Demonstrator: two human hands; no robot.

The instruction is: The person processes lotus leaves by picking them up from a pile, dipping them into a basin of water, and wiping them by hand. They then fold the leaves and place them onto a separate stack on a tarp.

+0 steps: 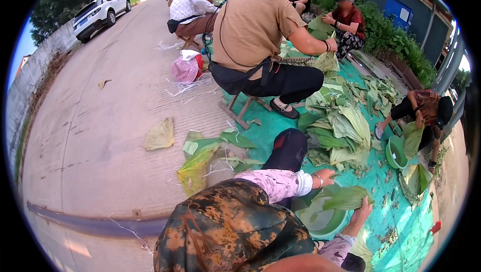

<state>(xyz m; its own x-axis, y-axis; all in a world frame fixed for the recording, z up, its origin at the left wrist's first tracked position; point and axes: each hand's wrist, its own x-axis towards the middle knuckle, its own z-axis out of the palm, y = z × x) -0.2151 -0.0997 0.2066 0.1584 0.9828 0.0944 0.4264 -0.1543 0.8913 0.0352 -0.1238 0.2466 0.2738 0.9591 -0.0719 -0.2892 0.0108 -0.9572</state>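
Observation:
A large green lotus leaf [346, 198] stretches over a pale green basin [336, 228] standing by my knees. My right hand [361, 213] is closed on the leaf's right end. My left hand [323, 178], with a band at its wrist, is above the basin's far rim; its fingers are curled together, and what they hold, if anything, is too small to make out. Inside the basin is cloudy liquid with pieces of leaf. Beyond my left hand lies a heap of folded lotus leaves [345, 126] on a green ground sheet [270, 131].
A person in a tan shirt [255, 26] sits ahead on a wooden folding stool [240, 111]. Other people handle leaves farther off and at right, near another green basin [396, 153]. Loose leaves [199, 169] and white strings lie on the concrete at left. A white car [101, 14] is parked beyond.

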